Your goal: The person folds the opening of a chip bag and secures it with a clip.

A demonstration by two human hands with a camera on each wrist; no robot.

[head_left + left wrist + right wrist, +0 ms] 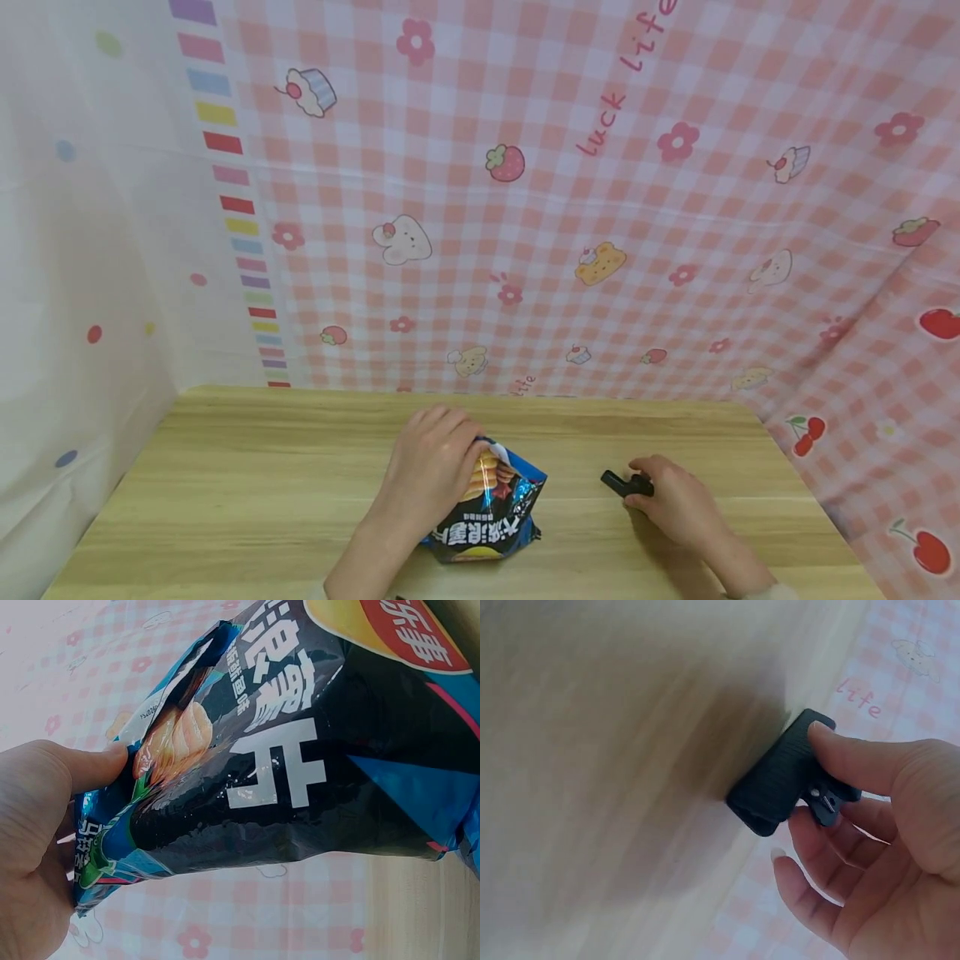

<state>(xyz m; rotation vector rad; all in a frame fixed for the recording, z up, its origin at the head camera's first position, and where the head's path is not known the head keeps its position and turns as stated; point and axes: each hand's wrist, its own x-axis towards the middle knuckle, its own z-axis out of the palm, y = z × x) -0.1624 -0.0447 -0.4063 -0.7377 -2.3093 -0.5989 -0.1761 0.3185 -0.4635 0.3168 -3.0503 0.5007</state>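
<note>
My left hand (433,462) grips the upper edge of a black and blue potato chip bag (495,508). In the left wrist view the thumb lies on the front of the chip bag (300,787), with the other fingers partly hidden behind it. To the right, apart from the bag, my right hand (675,504) holds a black clip (626,484). The right wrist view shows the clip (780,776) pinched between thumb and fingers, its wide bar facing the tabletop and a small metal spring part visible.
Both hands are over a light wooden table (262,483). A pink checked cloth (450,200) hangs behind it and along the right side, with a white dotted cloth (90,250) on the left.
</note>
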